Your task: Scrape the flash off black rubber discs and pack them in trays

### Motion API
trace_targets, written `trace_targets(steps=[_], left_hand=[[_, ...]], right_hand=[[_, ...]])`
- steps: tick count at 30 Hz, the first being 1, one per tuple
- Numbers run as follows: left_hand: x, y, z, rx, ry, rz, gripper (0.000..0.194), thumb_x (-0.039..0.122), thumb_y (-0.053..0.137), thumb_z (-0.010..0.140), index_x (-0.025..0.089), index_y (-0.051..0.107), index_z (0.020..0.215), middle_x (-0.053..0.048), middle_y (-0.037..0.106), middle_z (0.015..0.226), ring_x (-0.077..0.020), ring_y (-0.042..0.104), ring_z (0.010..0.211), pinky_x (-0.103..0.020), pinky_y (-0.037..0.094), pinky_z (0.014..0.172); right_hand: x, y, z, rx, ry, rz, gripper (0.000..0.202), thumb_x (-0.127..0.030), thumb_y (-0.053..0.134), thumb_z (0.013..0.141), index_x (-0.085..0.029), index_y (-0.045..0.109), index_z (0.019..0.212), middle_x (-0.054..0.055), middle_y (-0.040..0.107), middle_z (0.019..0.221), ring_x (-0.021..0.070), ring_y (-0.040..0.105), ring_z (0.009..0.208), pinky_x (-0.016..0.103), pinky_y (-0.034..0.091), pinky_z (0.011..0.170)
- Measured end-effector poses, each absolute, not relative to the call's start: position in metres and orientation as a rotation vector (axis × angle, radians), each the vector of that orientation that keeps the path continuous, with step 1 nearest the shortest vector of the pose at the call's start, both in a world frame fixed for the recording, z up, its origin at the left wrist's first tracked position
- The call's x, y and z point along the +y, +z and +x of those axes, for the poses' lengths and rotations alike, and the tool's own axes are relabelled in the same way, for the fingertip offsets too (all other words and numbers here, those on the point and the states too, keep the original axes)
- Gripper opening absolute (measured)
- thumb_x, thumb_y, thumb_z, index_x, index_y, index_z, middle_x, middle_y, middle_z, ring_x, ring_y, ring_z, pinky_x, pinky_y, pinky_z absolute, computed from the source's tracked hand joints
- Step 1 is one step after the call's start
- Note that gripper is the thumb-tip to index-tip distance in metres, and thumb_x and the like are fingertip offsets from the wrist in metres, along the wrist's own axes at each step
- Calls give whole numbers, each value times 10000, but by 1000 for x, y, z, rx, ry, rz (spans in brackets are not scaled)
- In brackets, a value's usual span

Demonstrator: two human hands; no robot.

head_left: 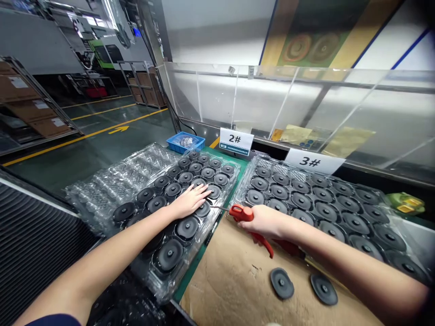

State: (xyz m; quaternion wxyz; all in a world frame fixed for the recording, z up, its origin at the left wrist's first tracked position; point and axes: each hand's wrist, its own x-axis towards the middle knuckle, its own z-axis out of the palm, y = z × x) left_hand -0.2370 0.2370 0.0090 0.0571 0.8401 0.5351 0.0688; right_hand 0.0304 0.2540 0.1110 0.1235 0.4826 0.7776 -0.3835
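My left hand (190, 200) lies with its fingers spread over black round rubber-like parts (187, 227) in a clear plastic tray (159, 283). In my right hand (267, 222) is a red air blow gun (242, 212), my fingers wrapped round its handle. Its thin nozzle points left, close to my left fingertips and over the tray's right side. Some parts under my left hand and forearm are hidden. Two loose black parts, one (282, 283) nearer the middle and another (324, 289) farther right, rest on brown cardboard (220, 280) below my right forearm.
A second filled clear tray (245, 179) stands at right behind a "3#" sign (314, 161). Near the "2#" sign (236, 141) sits a blue bin (173, 146). Clear plastic trays (125, 170) lie at left. A transparent panel (210, 97) borders the back.
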Motion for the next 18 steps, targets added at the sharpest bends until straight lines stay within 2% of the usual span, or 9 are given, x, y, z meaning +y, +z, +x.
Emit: trace_targets(steps=[4, 10, 14, 18], left_hand=[[216, 11, -243, 1655, 191, 2521, 475, 348, 407, 882, 225, 313, 1331, -100, 303, 1431, -280, 284, 1297, -568, 200, 1040], [185, 14, -249, 1693, 161, 2487, 461, 367, 325, 906, 225, 296, 1344, -86, 295, 1444, -253, 246, 1322, -545, 179, 1055], [161, 14, -253, 1723, 139, 2463, 452, 374, 208, 923, 273, 260, 1361, -41, 259, 1461, -208, 188, 1345, -490, 158, 1078], [136, 13, -258, 1751, 123, 2446, 450, 379, 196, 920, 305, 256, 1360, -17, 263, 1459, -187, 183, 1346, -470, 142, 1087]], right_hand=[[240, 110, 27, 2254, -1224, 1291, 164, -282, 475, 730, -165, 540, 635, 26, 664, 611, 135, 625, 524, 190, 463, 495], [220, 112, 20, 2246, -1205, 1257, 203, -302, 467, 729, -156, 535, 606, 52, 669, 615, 146, 628, 510, 205, 475, 493], [203, 115, 14, 2261, -1140, 1234, 233, -308, 473, 718, -159, 526, 547, 52, 661, 581, 154, 626, 504, 214, 467, 501], [187, 115, 8, 2278, -1085, 1208, 269, -342, 473, 712, -160, 533, 522, 54, 664, 577, 164, 627, 504, 222, 455, 489]])
